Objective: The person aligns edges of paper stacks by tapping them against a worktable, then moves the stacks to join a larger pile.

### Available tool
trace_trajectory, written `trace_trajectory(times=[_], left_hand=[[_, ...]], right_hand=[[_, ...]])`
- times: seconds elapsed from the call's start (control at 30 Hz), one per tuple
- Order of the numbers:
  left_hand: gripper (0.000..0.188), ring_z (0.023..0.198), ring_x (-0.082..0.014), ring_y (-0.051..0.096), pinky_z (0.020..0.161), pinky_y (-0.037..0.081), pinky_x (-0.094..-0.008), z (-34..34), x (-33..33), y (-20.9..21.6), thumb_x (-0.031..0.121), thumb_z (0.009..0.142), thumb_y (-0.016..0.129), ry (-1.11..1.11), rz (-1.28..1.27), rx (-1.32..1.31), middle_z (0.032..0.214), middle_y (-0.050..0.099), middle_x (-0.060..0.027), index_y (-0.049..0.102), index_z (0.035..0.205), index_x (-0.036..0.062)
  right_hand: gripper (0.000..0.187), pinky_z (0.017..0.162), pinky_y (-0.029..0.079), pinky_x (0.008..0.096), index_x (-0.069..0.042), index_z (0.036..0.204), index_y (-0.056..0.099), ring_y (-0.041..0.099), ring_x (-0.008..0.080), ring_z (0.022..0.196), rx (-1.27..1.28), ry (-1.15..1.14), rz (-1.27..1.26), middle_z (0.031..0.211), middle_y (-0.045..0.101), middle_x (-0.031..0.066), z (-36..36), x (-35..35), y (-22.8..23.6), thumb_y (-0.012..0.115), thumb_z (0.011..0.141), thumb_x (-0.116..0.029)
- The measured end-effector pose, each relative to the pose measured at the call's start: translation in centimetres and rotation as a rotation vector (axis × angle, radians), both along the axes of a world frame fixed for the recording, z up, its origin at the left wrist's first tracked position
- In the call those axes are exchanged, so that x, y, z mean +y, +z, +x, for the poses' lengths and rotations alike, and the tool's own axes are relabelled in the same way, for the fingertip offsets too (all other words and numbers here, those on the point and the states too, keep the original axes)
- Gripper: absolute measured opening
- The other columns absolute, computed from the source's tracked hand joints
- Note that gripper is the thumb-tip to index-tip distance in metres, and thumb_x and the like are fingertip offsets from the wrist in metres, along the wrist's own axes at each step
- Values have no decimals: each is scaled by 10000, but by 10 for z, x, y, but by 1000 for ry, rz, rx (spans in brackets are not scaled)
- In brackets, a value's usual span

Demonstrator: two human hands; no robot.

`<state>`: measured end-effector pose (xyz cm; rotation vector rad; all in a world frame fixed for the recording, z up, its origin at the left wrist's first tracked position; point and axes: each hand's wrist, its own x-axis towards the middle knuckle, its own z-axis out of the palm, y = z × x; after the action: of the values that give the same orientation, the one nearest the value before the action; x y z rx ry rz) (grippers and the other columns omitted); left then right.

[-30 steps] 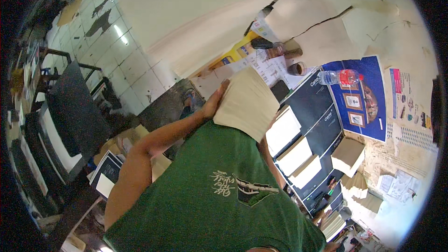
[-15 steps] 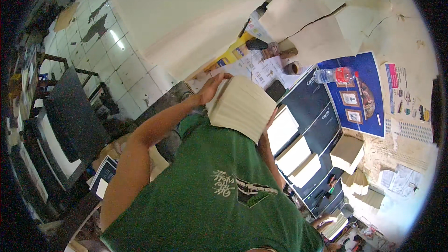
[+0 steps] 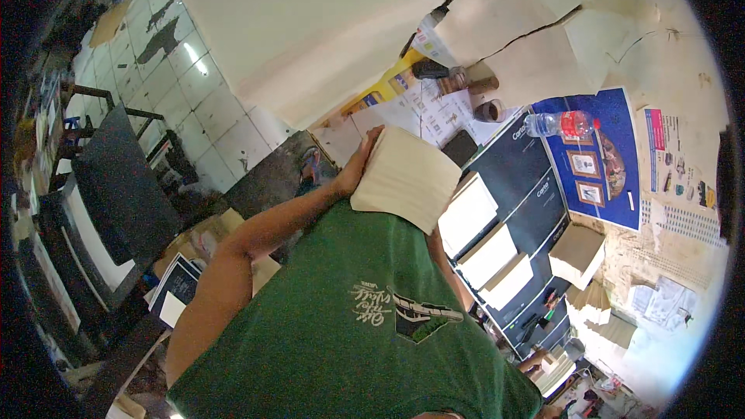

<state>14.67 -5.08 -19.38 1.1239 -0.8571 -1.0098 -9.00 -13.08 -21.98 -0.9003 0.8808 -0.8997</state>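
Note:
A thick stack of cream paper sheets is held up in front of my green shirt, its layered edges facing me. My left hand grips the stack's left side, fingers closed along the upper left corner. My right forearm runs up to the stack's lower right edge. There my right hand holds the other side, with its fingers mostly hidden behind the paper.
Past the stack lie a dark phone, a cup of dark drink and a plastic bottle. More paper stacks rest on a black board at right. Another person's hand is at lower right. Large cream sheets cover the far side.
The stack has shifted slightly right and its layered face looks smoother. My left hand has moved a little down along its left side. My right fingers, partly visible before, are now hidden.

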Motion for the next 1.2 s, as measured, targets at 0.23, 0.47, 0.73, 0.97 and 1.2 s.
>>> trace_trajectory(times=[0.23,0.47,0.73,0.97,1.2], left_hand=[[628,1273,-218,388,1093,270,-357,9,-3,0,514,999,242,-34,75,26,1356,424,-123,359,1386,34],[312,1138,-220,523,973,407,-352,68,-32,-27,45,862,475,-222,30,-420,1143,574,-122,552,1164,22],[683,1245,-315,454,979,411,-431,75,-27,-21,-75,705,540,-402,124,-792,1313,472,-167,374,1354,60],[1203,1364,-367,296,1083,298,-503,85,-9,0,102,570,771,-639,63,-984,1496,235,-218,-6,1486,33],[1556,1389,-410,221,1117,227,-523,92,-9,-1,336,336,914,-742,-13,-1074,1509,136,-289,-101,1454,-38]], right_hand=[[703,986,418,417,-9,1406,347,511,246,1168,18,42,-14,1268,540,128,0,-2,5,358,954,-548],[762,988,409,423,-13,1404,357,517,255,1164,306,579,-436,1236,564,139,-3,-89,58,473,891,-564],[1203,1063,289,545,-155,1503,105,379,448,1273,1285,1128,-1146,1411,340,283,72,-34,230,792,587,-523],[1248,1073,248,589,-164,1509,107,324,461,1307,1364,1087,-1235,1433,273,315,72,-15,224,811,543,-521],[1294,1083,229,601,-146,1505,130,313,453,1324,1376,1065,-1215,1409,299,331,80,-8,222,843,475,-469]])
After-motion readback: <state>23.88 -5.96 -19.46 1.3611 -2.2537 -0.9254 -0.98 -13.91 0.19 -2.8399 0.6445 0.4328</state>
